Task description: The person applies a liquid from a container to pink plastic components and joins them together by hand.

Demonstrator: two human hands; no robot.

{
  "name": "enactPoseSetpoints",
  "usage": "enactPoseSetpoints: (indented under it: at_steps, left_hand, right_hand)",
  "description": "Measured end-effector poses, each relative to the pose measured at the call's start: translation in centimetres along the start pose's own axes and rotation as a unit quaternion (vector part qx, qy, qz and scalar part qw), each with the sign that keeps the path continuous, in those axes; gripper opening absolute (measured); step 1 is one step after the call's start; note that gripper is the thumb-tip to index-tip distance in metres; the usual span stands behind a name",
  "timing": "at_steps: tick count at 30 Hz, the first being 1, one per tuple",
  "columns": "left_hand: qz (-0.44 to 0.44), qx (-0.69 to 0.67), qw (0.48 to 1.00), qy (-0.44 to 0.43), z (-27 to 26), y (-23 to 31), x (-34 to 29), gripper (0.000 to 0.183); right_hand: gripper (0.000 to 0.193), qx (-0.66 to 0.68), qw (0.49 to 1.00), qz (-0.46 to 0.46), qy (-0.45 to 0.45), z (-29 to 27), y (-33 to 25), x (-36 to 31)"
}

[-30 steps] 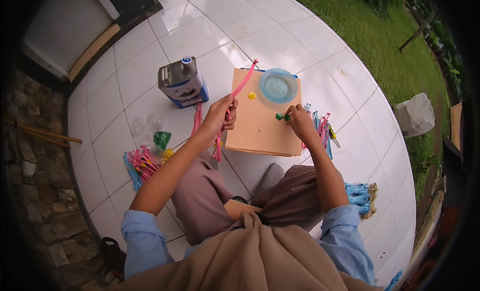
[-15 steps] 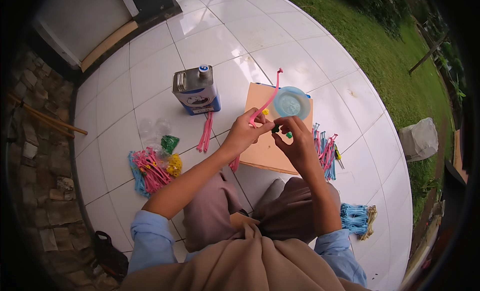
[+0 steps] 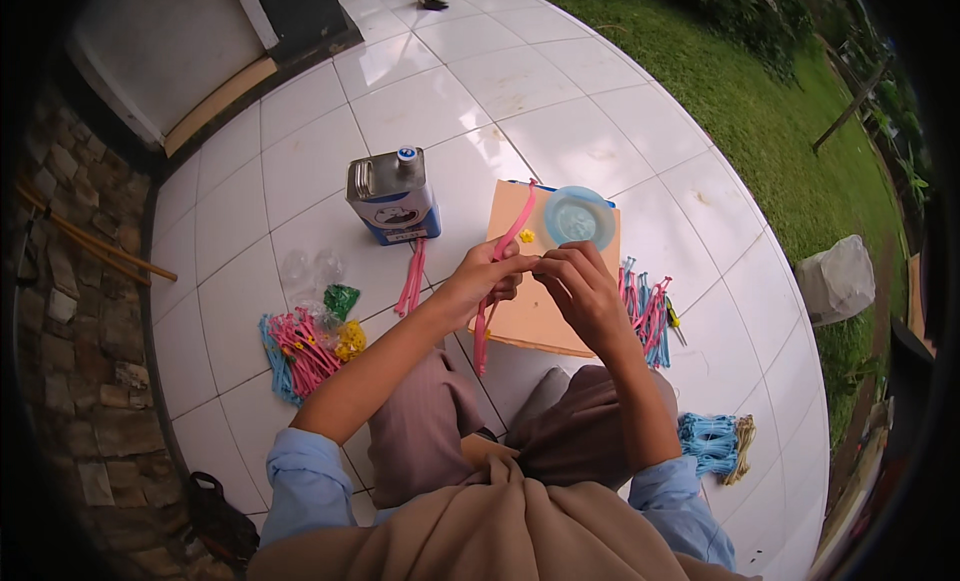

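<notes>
My left hand point(image 3: 478, 281) is closed around a long pink strap point(image 3: 519, 219), whose knobbed end sticks up past my fingers while its other end hangs below. Fingertips of my right hand point(image 3: 588, 293) are pinched together against those of my left; whatever lies between them is hidden. Both hands are over a tan board point(image 3: 545, 331) on the floor. On that board sit a small yellow flower-shaped piece point(image 3: 526, 236) and a round translucent blue bowl point(image 3: 556, 237).
A metal can point(image 3: 394, 203) stands left of the board, with pink straps point(image 3: 411, 279) beside it. Further left lie pink and blue straps point(image 3: 302, 343), green pieces point(image 3: 341, 300) and yellow pieces point(image 3: 350, 339). Rightward are more straps point(image 3: 648, 306), a yellow-handled tool point(image 3: 674, 321) and blue bundles point(image 3: 712, 441).
Both hands have come together, and the dark green piece at my right fingertips is now out of sight. The pink strap's upper end has tipped lower and to the left.
</notes>
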State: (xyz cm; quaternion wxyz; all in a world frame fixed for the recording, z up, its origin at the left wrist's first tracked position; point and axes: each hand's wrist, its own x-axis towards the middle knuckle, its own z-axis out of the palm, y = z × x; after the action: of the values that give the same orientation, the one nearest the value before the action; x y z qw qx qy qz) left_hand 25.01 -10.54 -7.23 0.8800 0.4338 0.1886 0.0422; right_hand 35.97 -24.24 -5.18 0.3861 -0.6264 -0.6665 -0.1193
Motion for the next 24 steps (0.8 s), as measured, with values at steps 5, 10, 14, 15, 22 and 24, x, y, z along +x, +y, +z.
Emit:
enactPoseSetpoints:
  at_steps: [5,10,14,15,22,24]
  left_hand:
    - [-0.010,0.045,0.999,0.002,0.7,0.2,0.1,0.017]
    - [0.025,0.023,0.998,-0.043,0.6,0.1,-0.2,0.023]
    - [0.098,0.141,0.984,-0.040,1.0,-0.5,0.0,0.025]
    - [0.097,0.141,0.984,-0.040,1.1,-0.6,-0.1,0.025]
    - [0.132,0.229,0.964,-0.002,1.6,-0.8,-0.1,0.024]
    - [0.131,0.239,0.962,0.004,1.6,-0.8,-0.3,0.024]
  right_hand:
    - [0.028,0.004,0.999,0.035,0.026,-0.3,-0.1,-0.2]
    - [0.033,0.227,0.924,0.254,0.175,-0.5,0.2,0.1]
    - [0.040,0.334,0.877,0.294,0.180,-0.6,0.2,0.9]
    - [0.040,0.361,0.860,0.319,0.167,-0.6,0.1,1.1]
    - [0.039,0.395,0.832,0.359,0.151,-0.5,0.7,1.1]
    - [0.040,0.389,0.836,0.355,0.152,-0.2,0.6,1.1]
